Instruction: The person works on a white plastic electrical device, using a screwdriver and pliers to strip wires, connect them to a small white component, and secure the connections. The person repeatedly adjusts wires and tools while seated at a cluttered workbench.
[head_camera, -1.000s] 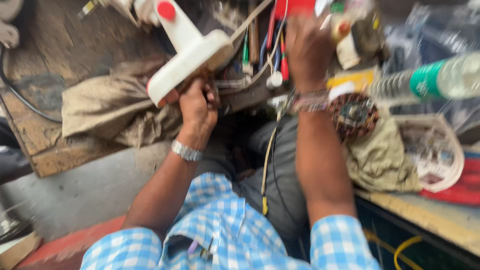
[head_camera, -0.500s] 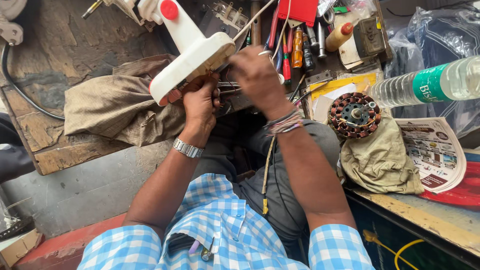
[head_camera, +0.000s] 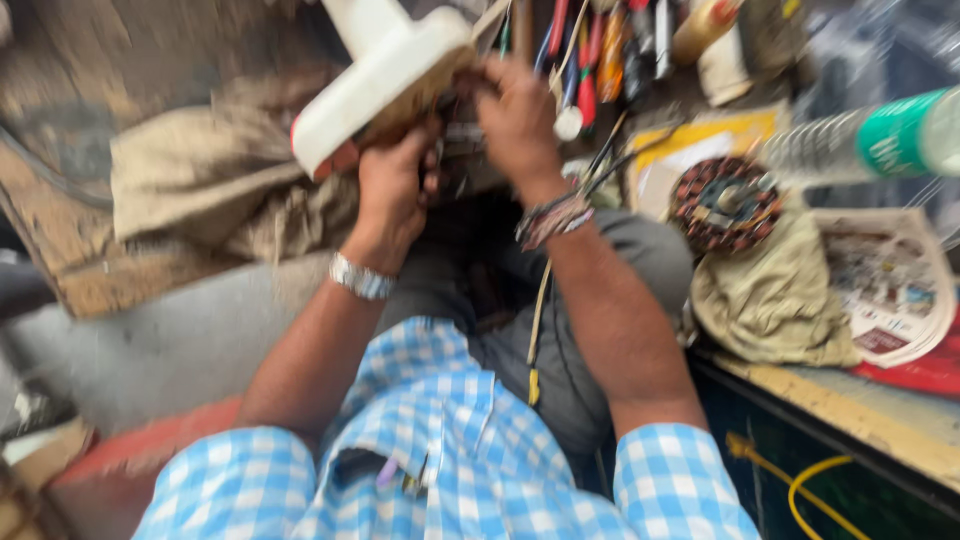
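Overhead, a clear plastic bottle (head_camera: 880, 140) with a green label lies on its side at right; contents indiscernible. Left hand (head_camera: 392, 190) is clamped under the white appliance housing (head_camera: 385, 75) above the lap. Right hand (head_camera: 520, 120) touches its underside, fingers curled; grip unclear through blur.

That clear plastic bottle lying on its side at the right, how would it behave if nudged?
The plastic bottle lies on its side and looks round, so it would probably roll. Its clear wall looks thin, so it likely dents under a squeeze. How full it is cannot be told through the blur, so its weight is uncertain.
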